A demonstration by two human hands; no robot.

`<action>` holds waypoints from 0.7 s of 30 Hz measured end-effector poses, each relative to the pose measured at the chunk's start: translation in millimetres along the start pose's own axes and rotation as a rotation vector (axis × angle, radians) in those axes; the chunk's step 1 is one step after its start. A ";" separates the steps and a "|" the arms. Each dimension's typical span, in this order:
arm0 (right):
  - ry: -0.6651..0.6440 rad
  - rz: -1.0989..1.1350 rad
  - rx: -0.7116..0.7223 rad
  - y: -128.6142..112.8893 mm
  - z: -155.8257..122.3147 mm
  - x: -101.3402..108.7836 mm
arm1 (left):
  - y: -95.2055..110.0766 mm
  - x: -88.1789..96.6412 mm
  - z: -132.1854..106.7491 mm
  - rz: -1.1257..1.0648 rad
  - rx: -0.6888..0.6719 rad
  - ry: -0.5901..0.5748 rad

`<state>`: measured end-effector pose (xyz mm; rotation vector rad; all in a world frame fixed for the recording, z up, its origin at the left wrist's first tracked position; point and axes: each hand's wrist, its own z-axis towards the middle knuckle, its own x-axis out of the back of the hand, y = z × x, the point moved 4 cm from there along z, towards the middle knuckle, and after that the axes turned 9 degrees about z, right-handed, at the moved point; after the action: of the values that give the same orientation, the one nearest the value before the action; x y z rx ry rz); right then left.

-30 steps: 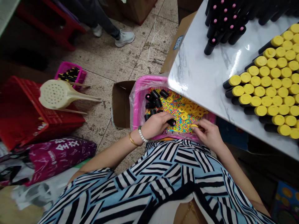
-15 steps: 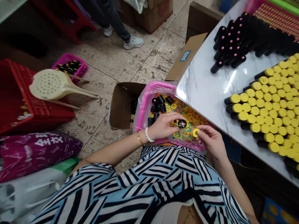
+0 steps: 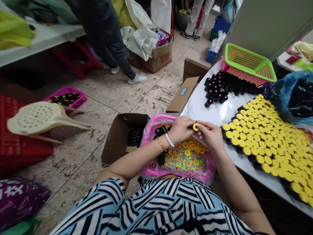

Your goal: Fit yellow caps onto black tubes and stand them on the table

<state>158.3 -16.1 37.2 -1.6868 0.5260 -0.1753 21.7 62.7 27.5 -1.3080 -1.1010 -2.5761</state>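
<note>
Left hand (image 3: 181, 128) grips black tube (image 3: 190, 127), right hand (image 3: 210, 134) pinches yellow ring (image 3: 194, 125) at its end, seemingly to line them up, both above far edge of tub (image 3: 149, 131), probably set close for easy reach.

"NICE" on liner (image 3: 168, 171), rest unclear, label (image 3: 183, 91) on flap (image 3: 178, 105), too small to read, purple bag (image 3: 26, 210), white characters (image 3: 10, 192) cut off

I'm standing in an assembly workshop: right of the pink tub (image 3: 151, 126) of beads (image 3: 181, 158), a surface (image 3: 195, 109) carries massed yellow-capped black tubes (image 3: 271, 143); left of the tub, an open carton (image 3: 113, 138) holds black parts (image 3: 135, 136).
</note>
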 end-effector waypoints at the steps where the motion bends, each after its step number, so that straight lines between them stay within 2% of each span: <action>1: -0.011 -0.004 -0.009 2.3 3.0 0.1 | 0.0 -1.0 -1.6 0.001 0.003 0.005; 7: -0.012 0.113 -0.042 13.4 7.6 1.6 | 1.5 0.7 -5.6 -0.034 0.007 0.009; 11: -0.024 0.082 -0.010 11.9 4.4 0.2 | 1.5 3.2 -2.5 0.008 0.054 -0.011; 15: -0.010 0.049 0.019 8.7 2.4 -0.1 | 3.5 3.2 0.6 0.068 0.061 -0.079; 21: -0.005 0.078 -0.014 10.1 5.1 -1.1 | 3.2 1.7 -0.4 0.124 0.043 -0.071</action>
<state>157.0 -12.0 26.6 -1.6775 0.5892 -0.1110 21.4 60.4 30.4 -1.4199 -1.0441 -2.4225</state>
